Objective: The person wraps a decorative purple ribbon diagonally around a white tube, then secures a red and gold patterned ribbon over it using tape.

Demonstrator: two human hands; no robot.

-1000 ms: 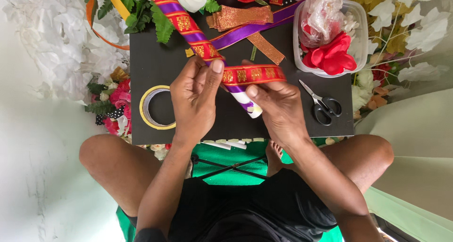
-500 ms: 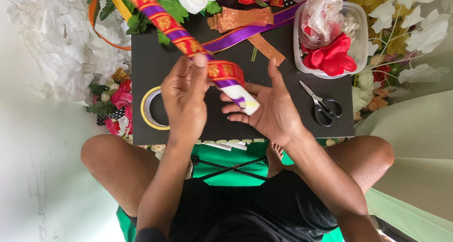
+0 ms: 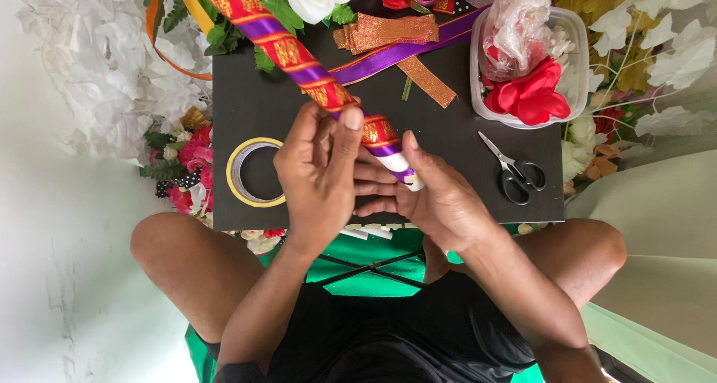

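Red and purple ribbon spirals down the stick (image 3: 299,54), which slants over the black tabletop (image 3: 246,107). We judge the wrapping has nearly reached the white end: our left hand (image 3: 317,178) pinches the ribbon there, our right hand (image 3: 437,196) cups the tip. Next comes fastening, with the tape roll (image 3: 254,172) close by.

I see a black board (image 3: 246,107) resting across the lap in the middle of the frame, serving as the work surface. On its left part lies a roll of yellow tape (image 3: 254,172), at the right lie black-handled scissors (image 3: 514,172), and at the upper right stands a clear plastic tub (image 3: 575,62) with red petals inside. Across the top centre lie a purple ribbon (image 3: 403,53) and strips of orange glitter ribbon (image 3: 427,82).
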